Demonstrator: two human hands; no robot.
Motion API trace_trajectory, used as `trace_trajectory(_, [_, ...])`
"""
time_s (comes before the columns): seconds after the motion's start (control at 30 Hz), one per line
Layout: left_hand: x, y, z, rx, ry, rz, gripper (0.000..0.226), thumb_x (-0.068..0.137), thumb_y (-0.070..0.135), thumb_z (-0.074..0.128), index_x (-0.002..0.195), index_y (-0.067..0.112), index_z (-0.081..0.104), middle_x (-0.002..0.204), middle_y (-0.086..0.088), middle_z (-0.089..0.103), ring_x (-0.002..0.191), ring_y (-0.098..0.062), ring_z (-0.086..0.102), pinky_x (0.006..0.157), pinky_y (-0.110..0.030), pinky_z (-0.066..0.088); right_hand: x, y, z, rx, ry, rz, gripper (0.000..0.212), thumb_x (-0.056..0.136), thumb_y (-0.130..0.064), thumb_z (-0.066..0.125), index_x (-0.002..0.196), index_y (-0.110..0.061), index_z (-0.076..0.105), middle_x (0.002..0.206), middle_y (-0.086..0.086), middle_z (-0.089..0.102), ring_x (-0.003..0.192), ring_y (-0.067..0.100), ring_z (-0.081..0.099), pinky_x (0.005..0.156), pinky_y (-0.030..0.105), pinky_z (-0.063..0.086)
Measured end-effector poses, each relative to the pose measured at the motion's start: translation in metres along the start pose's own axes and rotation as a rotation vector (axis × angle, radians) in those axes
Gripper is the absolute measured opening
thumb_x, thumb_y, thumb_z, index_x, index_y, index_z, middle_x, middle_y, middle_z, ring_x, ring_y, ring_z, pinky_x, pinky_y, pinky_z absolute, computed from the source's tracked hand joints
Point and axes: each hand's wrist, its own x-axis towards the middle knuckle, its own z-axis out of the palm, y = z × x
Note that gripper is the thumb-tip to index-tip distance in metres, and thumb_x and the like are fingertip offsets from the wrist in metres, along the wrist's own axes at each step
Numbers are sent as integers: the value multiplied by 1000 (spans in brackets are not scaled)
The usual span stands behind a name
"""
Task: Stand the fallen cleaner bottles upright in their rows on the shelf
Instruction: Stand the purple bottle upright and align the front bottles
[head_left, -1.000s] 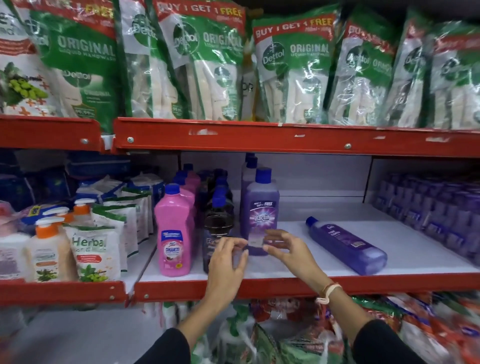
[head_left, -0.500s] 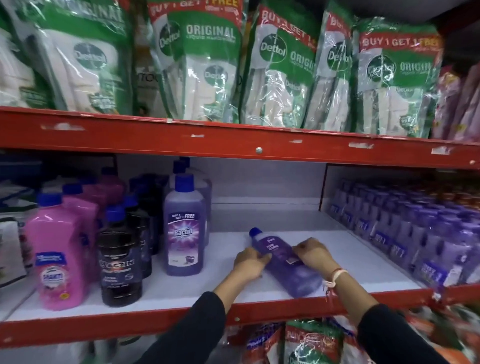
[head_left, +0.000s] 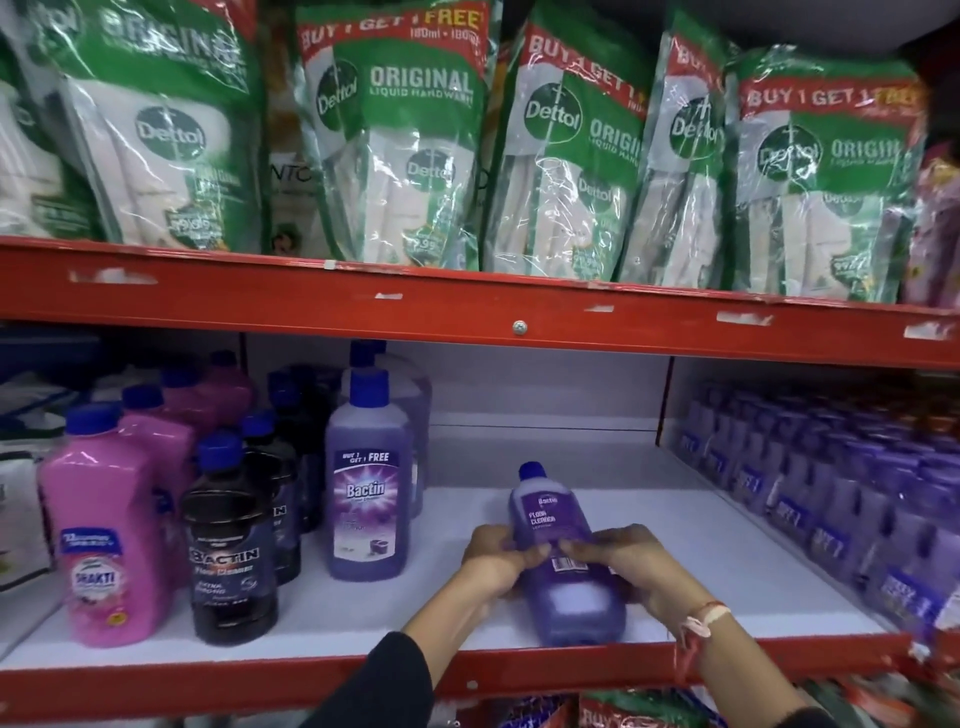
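A purple floor-cleaner bottle (head_left: 553, 525) with a blue cap lies on its back on the white shelf (head_left: 701, 566), cap pointing to the rear, base at the front edge. My left hand (head_left: 501, 558) grips its left side and my right hand (head_left: 631, 564) grips its right side, fingers meeting over the label. To the left stand upright rows: purple bottles (head_left: 369, 483), black bottles (head_left: 234, 561) and pink bottles (head_left: 109, 540).
A red shelf beam (head_left: 467, 306) runs overhead, with green handwash pouches (head_left: 405, 130) above it. Packed small purple bottles (head_left: 831, 493) fill the neighbouring bay at right behind a white divider. The red front lip (head_left: 208, 680) edges the shelf.
Both hands left the upright purple bottle, moved right and took hold of the lying purple bottle. Its cap end has swung from pointing left-back to pointing straight back.
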Motion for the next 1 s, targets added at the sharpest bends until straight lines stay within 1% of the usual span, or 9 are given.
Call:
trace_trajectory(0.07, [-14,5,-10,-14,-1,114,33,70,5,79,99,12,64,92,-6,70,80,-21,67,70,-32,59,-10,-1,5,74,14,-75,53,56,-15,90,102,-8,65,87,12,76,68,22,73,55,25,56])
trace_trajectory(0.17, [-32,11,-30,40,26,300,52,68,1,79,114,14,58,94,3,64,86,-17,64,72,-26,57,-22,-8,20,177,10,-193,72,43,-16,91,110,-13,63,97,9,76,80,23,73,62,30,59])
trace_trajectory(0.23, [-44,14,-50,81,37,382,59,67,-1,78,119,16,55,96,8,63,82,-5,66,65,-15,55,-30,-11,38,214,20,-260,78,39,-19,91,111,-17,62,100,3,73,83,20,73,61,30,60])
trace_trajectory(0.33, [-61,16,-87,123,74,481,65,66,-6,78,117,26,53,94,16,65,77,10,67,60,-7,52,-41,-16,73,241,24,-367,79,40,-23,92,112,-21,60,104,0,70,84,19,74,63,30,61])
trace_trajectory(0.5, [-88,10,-139,142,170,563,74,67,-6,77,126,28,50,105,16,68,89,1,69,68,-14,56,-56,-24,124,205,23,-488,74,46,-32,91,113,-26,61,106,-6,70,83,16,75,65,29,62])
trace_trajectory(0.67, [-106,5,-165,120,225,579,81,69,-11,73,132,30,43,128,3,59,108,-10,63,90,-24,56,-70,-29,155,153,7,-574,63,55,-31,88,111,-34,58,104,-17,68,85,7,71,58,13,56])
trace_trajectory(0.8, [-110,3,-168,163,237,562,76,71,-4,74,133,28,43,126,-3,57,103,-4,63,78,-12,55,-78,-19,163,102,122,-608,53,60,-28,87,107,-23,62,98,-13,70,88,-4,67,62,4,52])
trace_trajectory(0.9, [-111,3,-167,205,231,538,70,72,1,76,134,11,45,129,-11,48,103,-9,60,81,-16,56,-88,-2,177,47,283,-620,44,64,-37,83,101,-19,66,95,-10,71,84,-5,68,59,-2,47])
trace_trajectory(1.0, [-113,1,-168,181,230,528,53,73,16,78,120,21,54,121,-2,57,100,-2,63,78,-12,54,-94,6,189,-12,248,-652,57,69,-43,78,119,-21,62,115,-7,58,99,4,64,76,10,55])
